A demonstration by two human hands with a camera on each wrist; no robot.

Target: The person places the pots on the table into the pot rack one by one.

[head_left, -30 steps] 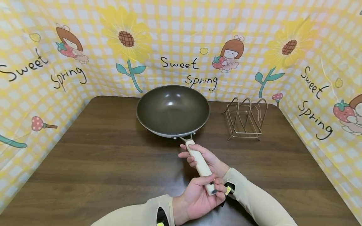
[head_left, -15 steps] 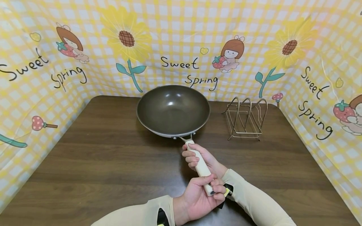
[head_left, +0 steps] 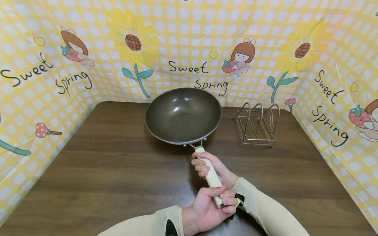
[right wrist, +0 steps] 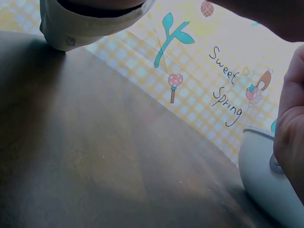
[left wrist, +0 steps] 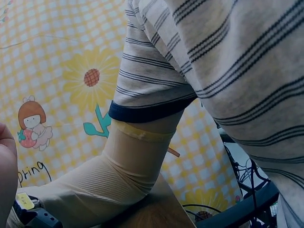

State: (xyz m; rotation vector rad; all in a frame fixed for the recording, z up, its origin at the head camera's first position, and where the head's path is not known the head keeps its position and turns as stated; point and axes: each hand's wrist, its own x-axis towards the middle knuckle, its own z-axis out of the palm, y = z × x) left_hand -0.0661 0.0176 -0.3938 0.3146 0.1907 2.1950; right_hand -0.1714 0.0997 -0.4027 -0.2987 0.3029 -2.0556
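Note:
A wok (head_left: 184, 114) with a dark inside and a cream handle (head_left: 213, 177) is at the middle back of the table in the head view, its bowl tipped slightly. My right hand (head_left: 217, 167) grips the handle near the bowl, fingers curled over it. At the handle's end my left hand (head_left: 211, 208) holds on too, thumb across the top and fingers round the far side. The right wrist view catches the wok's pale outer wall (right wrist: 259, 166) at its right edge, beside part of a hand. In the left wrist view the handle is out of sight.
A wire rack (head_left: 257, 124) stands on the brown wooden table (head_left: 118, 170), right of the wok. Yellow checked cloth (head_left: 189, 39) with printed flowers and figures hangs around the back and sides. A striped shirt (left wrist: 247, 71) fills much of the left wrist view.
The right hand's fingers, looser a second ago, have closed round the handle. The wok has shifted slightly right and its bowl has tilted a little, with its left side lower.

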